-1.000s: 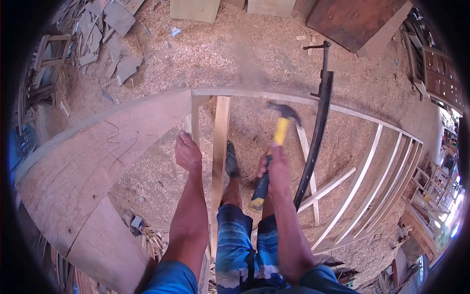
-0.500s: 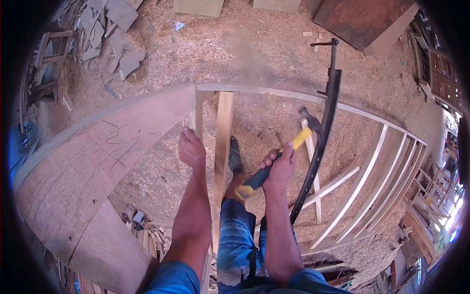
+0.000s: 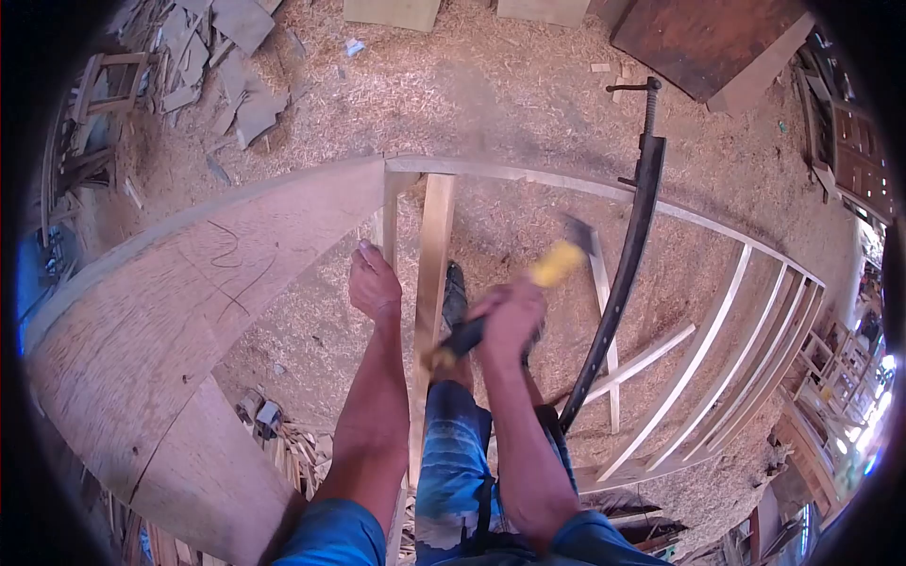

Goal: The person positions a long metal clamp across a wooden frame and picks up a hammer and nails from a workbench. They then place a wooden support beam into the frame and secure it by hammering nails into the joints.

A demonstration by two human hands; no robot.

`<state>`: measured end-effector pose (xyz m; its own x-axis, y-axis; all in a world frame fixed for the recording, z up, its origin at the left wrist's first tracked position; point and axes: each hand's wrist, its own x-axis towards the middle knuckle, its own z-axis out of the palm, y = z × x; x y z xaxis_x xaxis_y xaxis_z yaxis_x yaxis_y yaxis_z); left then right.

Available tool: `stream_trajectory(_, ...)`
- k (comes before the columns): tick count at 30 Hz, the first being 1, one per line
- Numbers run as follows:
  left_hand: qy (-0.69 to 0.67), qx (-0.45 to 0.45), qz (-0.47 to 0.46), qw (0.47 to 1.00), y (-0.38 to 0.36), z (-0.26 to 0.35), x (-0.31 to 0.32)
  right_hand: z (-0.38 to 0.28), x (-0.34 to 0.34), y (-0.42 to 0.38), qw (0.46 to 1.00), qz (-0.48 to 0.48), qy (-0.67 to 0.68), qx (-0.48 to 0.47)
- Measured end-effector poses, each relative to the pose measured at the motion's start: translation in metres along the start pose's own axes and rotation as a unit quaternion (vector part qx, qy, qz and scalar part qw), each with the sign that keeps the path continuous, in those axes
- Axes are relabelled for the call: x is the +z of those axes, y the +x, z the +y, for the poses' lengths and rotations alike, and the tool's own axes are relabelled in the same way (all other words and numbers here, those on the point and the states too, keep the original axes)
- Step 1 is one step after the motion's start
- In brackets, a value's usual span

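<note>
My right hand (image 3: 514,321) is wrapped round the black and yellow grip of a hammer (image 3: 559,264), blurred by motion, its dark head pointing up and to the right. Beside the inner edge of a plywood panel (image 3: 208,274), my left hand (image 3: 375,283) is closed with the thumb uppermost. Whatever its fingers may pinch is too small or hidden to make out. The panel covers the left part of a curved wooden frame (image 3: 510,176). A wooden bar (image 3: 434,236) crosses the frame between my hands.
A long black bar clamp (image 3: 634,226) lies across the frame right of the hammer. Thin wooden slats (image 3: 722,321) span the frame's right end. Plywood scraps (image 3: 250,104) are heaped at upper left, and a brown board (image 3: 708,42) lies at upper right. Wood shavings cover the floor.
My right hand has swung the hammer to the left and slightly down, closer to the wooden bar. My left hand stays closed in nearly the same place.
</note>
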<state>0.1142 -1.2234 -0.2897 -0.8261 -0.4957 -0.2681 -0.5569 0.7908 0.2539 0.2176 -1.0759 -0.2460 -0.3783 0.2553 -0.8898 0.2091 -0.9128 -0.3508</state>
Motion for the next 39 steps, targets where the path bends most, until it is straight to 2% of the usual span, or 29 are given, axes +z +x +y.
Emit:
stream_trajectory(2, -0.003, 0.004, -0.003, 1.0, -0.003, -0.001, 0.004, 0.0, -0.007, 0.007, 0.988, -0.088, -0.096, 0.077)
stream_trajectory(4, -0.012, 0.005, -0.004, 1.0, 0.0, -0.001, 0.004, -0.062, 0.023, -0.013, 0.962, -0.092, -0.235, 0.1)
stream_trajectory(7, -0.016, 0.011, -0.003, 1.0, 0.0, -0.002, 0.005, -0.082, 0.009, -0.036, 0.994, 0.013, -0.112, -0.014)
stream_trajectory(10, -0.019, 0.003, -0.003, 1.0, 0.0, -0.003, 0.005, -0.086, 0.012, -0.039, 0.973, 0.146, 0.058, -0.172)
stream_trajectory(13, 0.019, -0.015, -0.018, 1.0, 0.001, 0.001, 0.0, -0.025, 0.017, -0.01, 0.972, 0.138, -0.017, -0.191)
stream_trajectory(14, 0.005, -0.01, -0.014, 1.0, 0.001, 0.003, 0.001, -0.02, 0.034, -0.018, 0.983, 0.043, -0.159, -0.082)
stream_trajectory(15, -0.006, -0.004, -0.012, 1.0, 0.0, 0.002, 0.0, -0.02, 0.044, -0.028, 0.954, -0.049, -0.295, 0.032)
stream_trajectory(17, -0.024, 0.01, -0.004, 1.0, 0.0, 0.003, 0.002, -0.041, 0.024, -0.013, 0.95, -0.061, -0.3, 0.059)
stream_trajectory(20, -0.034, 0.016, 0.002, 0.999, -0.002, -0.001, 0.004, -0.082, 0.002, -0.029, 0.979, -0.029, -0.203, 0.02)
stream_trajectory(22, -0.037, 0.012, -0.004, 0.999, -0.002, -0.001, 0.003, -0.091, -0.007, -0.035, 0.994, 0.052, -0.055, -0.077)
stream_trajectory(23, -0.024, 0.009, -0.006, 1.0, -0.002, -0.005, 0.006, -0.091, -0.007, -0.036, 0.988, 0.091, 0.02, -0.126)
stream_trajectory(26, -0.004, 0.0, -0.006, 1.0, 0.004, -0.006, 0.006, -0.053, 0.028, -0.026, 0.959, 0.203, 0.042, -0.195)
stream_trajectory(27, -0.004, -0.002, -0.01, 1.0, 0.003, -0.004, 0.004, -0.023, 0.025, -0.016, 0.965, 0.157, -0.087, -0.192)
stream_trajectory(29, -0.011, 0.002, -0.017, 1.0, -0.003, 0.0, 0.002, 0.003, 0.015, -0.007, 0.959, -0.019, -0.276, -0.068)
stream_trajectory(30, -0.018, 0.006, -0.015, 1.0, -0.004, -0.001, 0.002, -0.007, 0.006, -0.001, 0.956, -0.066, -0.283, -0.047)
stream_trajectory(31, -0.026, 0.007, -0.009, 1.0, 0.0, -0.001, 0.005, -0.04, 0.029, -0.021, 0.968, -0.072, -0.231, 0.073)
stream_trajectory(33, -0.022, 0.017, -0.009, 1.0, 0.0, -0.007, 0.006, -0.065, 0.017, -0.04, 0.984, -0.034, -0.177, 0.012)
stream_trajectory(35, -0.041, 0.027, 0.001, 0.999, -0.002, -0.002, 0.003, -0.094, 0.013, -0.059, 0.989, 0.057, -0.097, -0.092)
stream_trajectory(38, -0.033, 0.008, -0.004, 0.999, -0.001, -0.004, 0.004, -0.104, 0.01, -0.043, 0.944, 0.154, 0.088, -0.277)
stream_trajectory(39, -0.024, 0.007, 0.005, 1.0, 0.002, -0.006, 0.004, -0.085, 0.014, -0.032, 0.929, 0.231, -0.004, -0.289)
